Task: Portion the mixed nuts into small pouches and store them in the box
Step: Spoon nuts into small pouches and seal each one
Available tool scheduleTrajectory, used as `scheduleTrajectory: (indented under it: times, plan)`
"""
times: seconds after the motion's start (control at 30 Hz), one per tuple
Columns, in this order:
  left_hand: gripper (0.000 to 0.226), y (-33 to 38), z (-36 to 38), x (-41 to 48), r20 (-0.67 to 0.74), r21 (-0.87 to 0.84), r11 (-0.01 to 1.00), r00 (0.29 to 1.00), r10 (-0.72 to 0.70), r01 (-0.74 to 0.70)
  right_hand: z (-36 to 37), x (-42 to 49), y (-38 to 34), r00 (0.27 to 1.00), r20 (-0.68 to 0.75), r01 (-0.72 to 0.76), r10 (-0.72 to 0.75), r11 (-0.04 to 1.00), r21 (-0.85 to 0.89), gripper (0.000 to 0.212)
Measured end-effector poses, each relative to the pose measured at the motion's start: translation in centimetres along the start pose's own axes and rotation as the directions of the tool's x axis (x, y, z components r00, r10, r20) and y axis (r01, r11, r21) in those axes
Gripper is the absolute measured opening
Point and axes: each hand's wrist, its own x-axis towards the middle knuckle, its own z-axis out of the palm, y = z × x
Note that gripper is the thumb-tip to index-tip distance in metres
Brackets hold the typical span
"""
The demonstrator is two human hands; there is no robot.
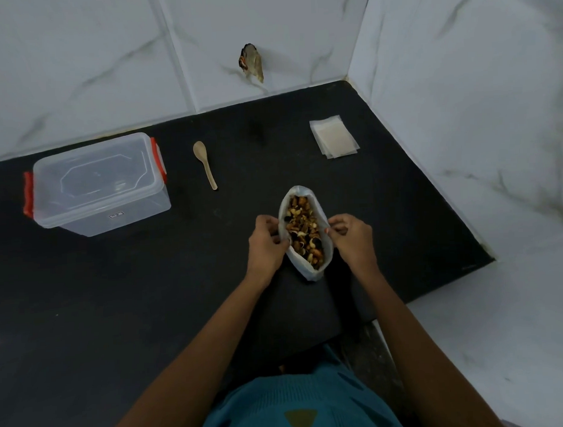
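A white plastic bag of mixed nuts (pixel 304 230) stands on the black counter (pixel 149 297) with its mouth pulled wide. My left hand (pixel 266 241) pinches the bag's left rim and my right hand (pixel 351 235) pinches the right rim. A clear plastic box (pixel 99 184) with a lid and red clips sits closed at the far left. A small wooden spoon (pixel 204 163) lies between the box and the bag. A stack of small clear pouches (pixel 333 136) lies at the back right.
Marble-tiled walls (pixel 462 127) enclose the counter at the back and right. A broken spot (pixel 252 62) shows in the back wall. The counter's right edge steps in near my right forearm.
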Motion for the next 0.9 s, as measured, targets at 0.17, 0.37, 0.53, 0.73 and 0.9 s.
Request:
scheduleTrajectory:
  times: [0.17, 0.37, 0.53, 0.73, 0.9]
  plan:
    - [0.029, -0.7, 0.0, 0.1, 0.024, -0.044, 0.998, 0.999, -0.043, 0.044, -0.2, 0.7, 0.1, 0.996, 0.091, -0.016, 0.019, 0.999, -0.036, 0.018]
    - [0.028, -0.8, -0.4, 0.5, 0.033, -0.018, 0.999, 0.998, -0.047, 0.048, -0.9, 1.8, -0.1, 0.989, 0.142, -0.03, 0.049, 0.991, -0.132, 0.029]
    - [0.022, 0.4, -1.4, 2.3, -0.082, 0.063, 0.998, 0.996, 0.026, -0.021, -0.9, 3.4, -1.5, 0.997, 0.073, 0.019, -0.012, 0.995, -0.096, 0.015]
    - [0.013, 4.2, -1.2, 7.0, -0.073, 0.098, 0.988, 0.989, 0.126, -0.119, -1.4, 7.5, -4.0, 0.996, 0.054, 0.066, -0.064, 0.997, -0.033, 0.01]
    - [0.018, 7.4, 1.3, 12.6, -0.002, 0.095, 0.987, 0.991, 0.133, -0.132, -1.8, 13.2, -5.4, 0.993, 0.012, 0.118, -0.118, 0.991, -0.065, 0.018]
